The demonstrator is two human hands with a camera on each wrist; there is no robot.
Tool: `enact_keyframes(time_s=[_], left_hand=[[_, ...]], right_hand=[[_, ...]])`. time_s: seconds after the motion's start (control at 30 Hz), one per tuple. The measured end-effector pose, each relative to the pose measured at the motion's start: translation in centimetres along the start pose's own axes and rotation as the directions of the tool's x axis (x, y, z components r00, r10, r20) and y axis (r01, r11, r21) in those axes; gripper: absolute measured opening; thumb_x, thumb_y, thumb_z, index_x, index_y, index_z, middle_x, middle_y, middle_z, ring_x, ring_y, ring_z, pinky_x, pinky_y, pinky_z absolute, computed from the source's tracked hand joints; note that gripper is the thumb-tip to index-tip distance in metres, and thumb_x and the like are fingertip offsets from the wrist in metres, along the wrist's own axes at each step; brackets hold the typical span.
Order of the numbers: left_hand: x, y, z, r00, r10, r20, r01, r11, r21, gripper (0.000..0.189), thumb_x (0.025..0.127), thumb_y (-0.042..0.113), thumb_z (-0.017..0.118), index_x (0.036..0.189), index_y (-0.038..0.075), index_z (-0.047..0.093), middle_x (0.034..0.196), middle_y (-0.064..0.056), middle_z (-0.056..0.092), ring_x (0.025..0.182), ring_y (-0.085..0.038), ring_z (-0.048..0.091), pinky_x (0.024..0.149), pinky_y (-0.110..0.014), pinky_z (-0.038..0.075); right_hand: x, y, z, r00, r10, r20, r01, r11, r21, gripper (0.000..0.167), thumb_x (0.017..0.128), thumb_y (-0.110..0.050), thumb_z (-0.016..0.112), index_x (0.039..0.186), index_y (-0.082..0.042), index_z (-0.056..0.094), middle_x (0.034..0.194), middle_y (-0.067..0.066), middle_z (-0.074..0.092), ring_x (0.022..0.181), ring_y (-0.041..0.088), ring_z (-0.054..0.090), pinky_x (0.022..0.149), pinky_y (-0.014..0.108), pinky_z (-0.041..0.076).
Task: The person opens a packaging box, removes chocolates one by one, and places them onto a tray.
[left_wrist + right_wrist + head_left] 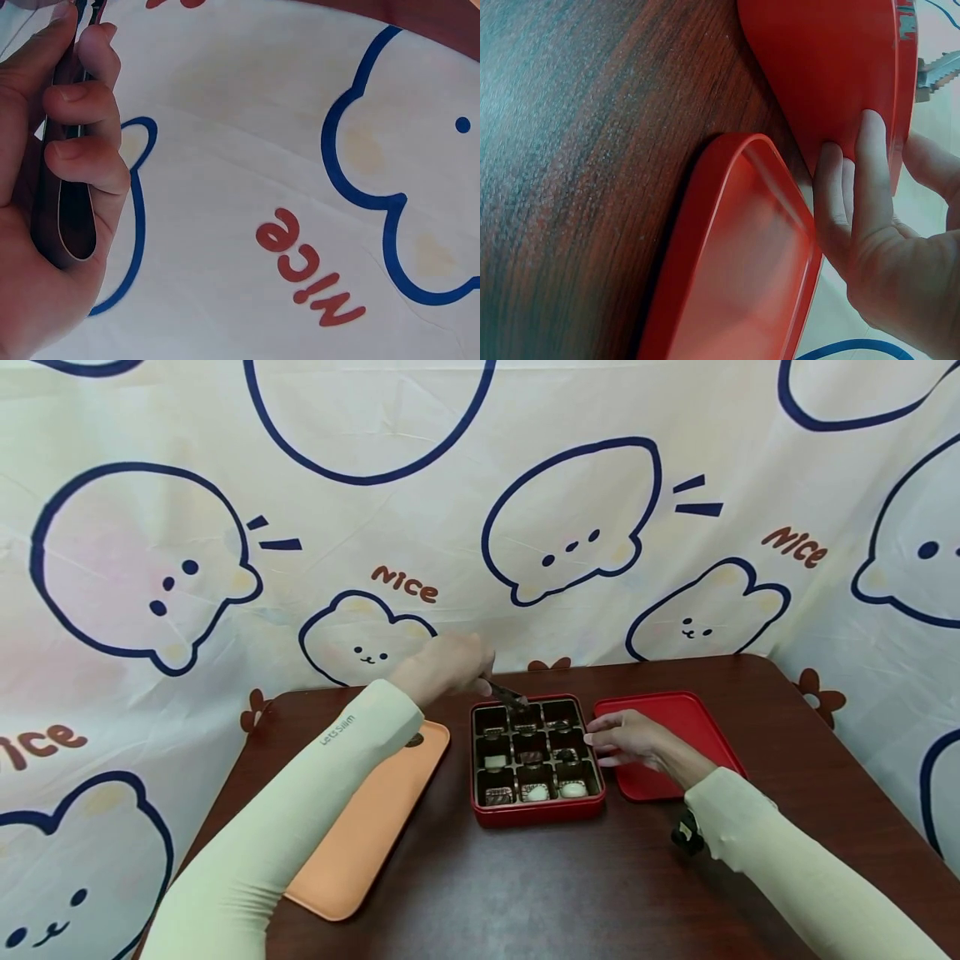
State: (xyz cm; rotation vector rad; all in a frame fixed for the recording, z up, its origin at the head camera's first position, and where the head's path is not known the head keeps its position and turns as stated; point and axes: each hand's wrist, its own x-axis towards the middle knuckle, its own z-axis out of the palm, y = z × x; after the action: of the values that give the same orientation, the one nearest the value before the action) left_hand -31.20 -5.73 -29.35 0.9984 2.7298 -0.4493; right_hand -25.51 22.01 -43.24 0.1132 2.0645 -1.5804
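Observation:
On the table stands a red box (pixel 538 817) whose dark insert is divided into several compartments holding chocolates (pixel 531 758), some brown, some pale. My left hand (pixel 450 667) is above the box's back left corner and grips metal tongs (pixel 77 217), fingers wrapped around their handles. The serrated tong tips (pixel 939 73) reach over the back row, with a small brown piece (pixel 922 95) at them; whether they pinch it I cannot tell. My right hand (pixel 633 739) touches the box's right side, its straight fingers (pixel 871 165) against the outer wall and the thumb by the rim.
Left of the box lies a long orange tray (pixel 375 818), partly hidden by my left sleeve, with a dark round spot near its far end. The red lid (pixel 693 714) lies to the right beneath my right hand. A printed cloth (pixel 465 527) hangs behind the table (pixel 480 893).

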Motion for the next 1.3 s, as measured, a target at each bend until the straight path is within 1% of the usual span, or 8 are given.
enact_keyframes(time_s=[0.17, 0.3, 0.6, 0.73, 0.87, 0.97, 1.07, 1.3], left_hand=[[-0.5, -1.0, -0.2, 0.999, 0.022, -0.046, -0.021, 1.000, 0.006, 0.026, 0.091, 0.035, 0.074, 0.074, 0.015, 0.074, 0.062, 0.003, 0.062, 0.055, -0.012, 0.053, 0.055, -0.028, 0.042], [-1.0, -1.8, -0.2, 0.997, 0.024, -0.070, -0.024, 1.000, 0.003, 0.028, 0.091, 0.034, 0.074, 0.070, 0.015, 0.074, 0.057, 0.005, 0.059, 0.055, -0.012, 0.051, 0.055, -0.028, 0.040], [-2.7, -3.9, 0.2, 0.996, 0.009, -0.092, -0.011, 0.999, -0.030, 0.021, 0.090, 0.029, 0.075, 0.072, 0.018, 0.078, 0.065, 0.004, 0.069, 0.059, -0.013, 0.058, 0.060, -0.032, 0.049], [-3.5, -5.4, 0.9, 0.991, 0.001, -0.132, -0.008, 0.998, -0.055, 0.015, 0.090, 0.028, 0.076, 0.083, 0.016, 0.082, 0.082, 0.001, 0.075, 0.075, -0.017, 0.068, 0.071, -0.035, 0.055], [-4.6, -6.9, 1.7, 0.991, -0.032, -0.132, 0.016, 0.992, -0.123, 0.013, 0.089, 0.025, 0.076, 0.091, 0.013, 0.082, 0.095, -0.002, 0.076, 0.083, -0.019, 0.069, 0.075, -0.036, 0.056], [-5.5, -7.8, 2.2, 0.992, -0.071, -0.107, 0.054, 0.987, -0.153, 0.013, 0.090, 0.026, 0.076, 0.092, 0.014, 0.082, 0.095, -0.001, 0.076, 0.083, -0.019, 0.068, 0.075, -0.037, 0.056], [-6.3, -8.8, 2.9, 0.990, -0.108, -0.092, 0.091, 0.981, -0.172, 0.014, 0.089, 0.026, 0.077, 0.093, 0.014, 0.081, 0.097, -0.002, 0.076, 0.090, -0.021, 0.069, 0.079, -0.039, 0.056], [-7.9, -10.6, 4.8, 0.980, -0.197, -0.029, 0.186, 0.958, -0.216, 0.020, 0.090, 0.025, 0.076, 0.100, 0.009, 0.080, 0.103, -0.008, 0.075, 0.094, -0.025, 0.070, 0.083, -0.042, 0.056]], right_hand=[[0.0, 0.0, 0.0, 1.000, -0.001, 0.004, 0.001, 1.000, 0.002, 0.054, 0.098, -0.016, 0.064, 0.142, 0.008, 0.043, 0.137, 0.026, 0.052, 0.113, 0.026, 0.062, 0.091, 0.044, 0.055], [0.0, -0.1, 0.0, 1.000, 0.000, 0.004, 0.000, 1.000, 0.000, 0.054, 0.099, -0.015, 0.063, 0.143, 0.008, 0.043, 0.137, 0.026, 0.052, 0.112, 0.026, 0.063, 0.090, 0.043, 0.055], [0.0, -0.1, 0.1, 1.000, 0.005, 0.000, -0.005, 1.000, 0.000, 0.054, 0.098, -0.015, 0.064, 0.143, 0.008, 0.043, 0.137, 0.026, 0.052, 0.111, 0.025, 0.063, 0.088, 0.042, 0.056], [-0.1, -0.2, 0.1, 1.000, 0.005, 0.000, -0.005, 1.000, -0.001, 0.053, 0.099, -0.015, 0.063, 0.142, 0.008, 0.043, 0.137, 0.026, 0.052, 0.111, 0.025, 0.063, 0.088, 0.041, 0.056], [-0.1, -0.2, 0.2, 1.000, 0.006, -0.002, -0.006, 1.000, -0.004, 0.053, 0.099, -0.015, 0.063, 0.142, 0.008, 0.043, 0.137, 0.026, 0.052, 0.111, 0.025, 0.063, 0.087, 0.041, 0.056], [-0.2, -0.2, 0.2, 1.000, 0.006, -0.003, -0.006, 1.000, -0.003, 0.053, 0.099, -0.014, 0.062, 0.142, 0.008, 0.043, 0.137, 0.026, 0.052, 0.112, 0.026, 0.063, 0.087, 0.041, 0.057], [-0.2, -0.2, 0.2, 1.000, 0.006, 0.000, -0.006, 1.000, -0.003, 0.053, 0.099, -0.014, 0.062, 0.143, 0.008, 0.042, 0.138, 0.027, 0.051, 0.114, 0.027, 0.062, 0.087, 0.041, 0.057], [-0.2, -0.2, 0.1, 1.000, 0.006, 0.006, -0.006, 1.000, 0.001, 0.054, 0.099, -0.015, 0.062, 0.144, 0.008, 0.041, 0.139, 0.027, 0.050, 0.114, 0.027, 0.062, 0.087, 0.040, 0.057]])
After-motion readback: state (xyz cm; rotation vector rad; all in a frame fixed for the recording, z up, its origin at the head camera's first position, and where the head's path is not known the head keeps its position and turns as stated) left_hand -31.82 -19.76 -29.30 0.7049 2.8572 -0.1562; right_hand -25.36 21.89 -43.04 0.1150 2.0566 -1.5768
